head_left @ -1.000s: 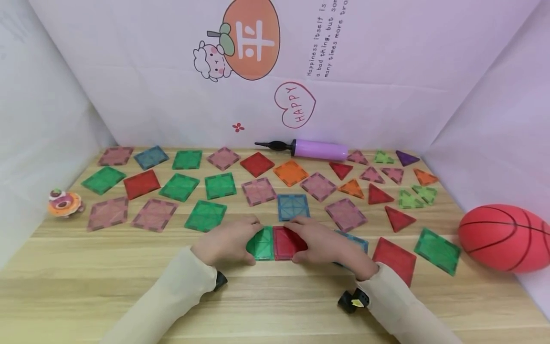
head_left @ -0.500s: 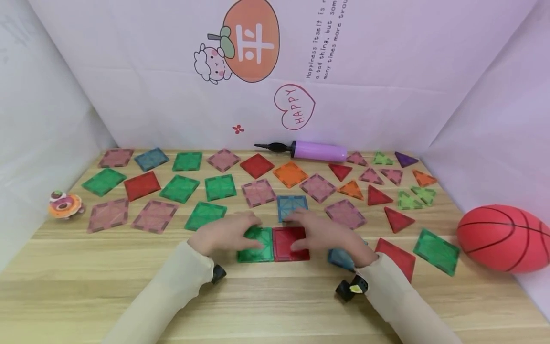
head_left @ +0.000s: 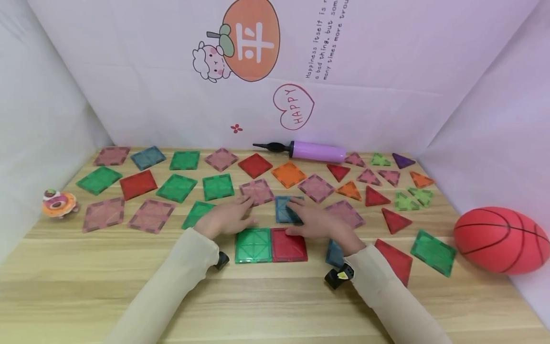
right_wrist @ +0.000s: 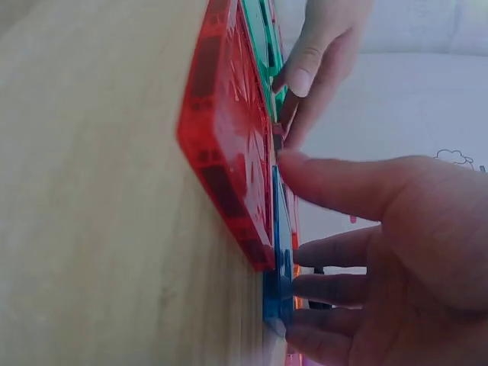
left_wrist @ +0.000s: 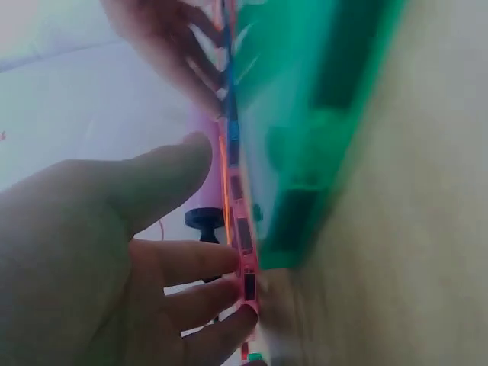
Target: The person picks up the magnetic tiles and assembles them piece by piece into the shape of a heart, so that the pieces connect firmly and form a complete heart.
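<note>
blue tile (head_left: 281, 210) overlapped by the right hand's (head_left: 315, 221) fingers
it is seen at ten o'clock from that hand, three o'clock from the farther left hand (head_left: 225, 218); both are relaxed, nothing gripped.

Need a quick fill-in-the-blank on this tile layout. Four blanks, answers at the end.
1. At front center, a green tile lies edge to edge with a ____ tile.
2. The left hand has its fingertips at a ____ tile.
3. The right hand has its fingertips over a ____ tile.
4. In the head view, a ball sits near the picture's ____ edge.

Missing words: red; pink; blue; right.
</note>
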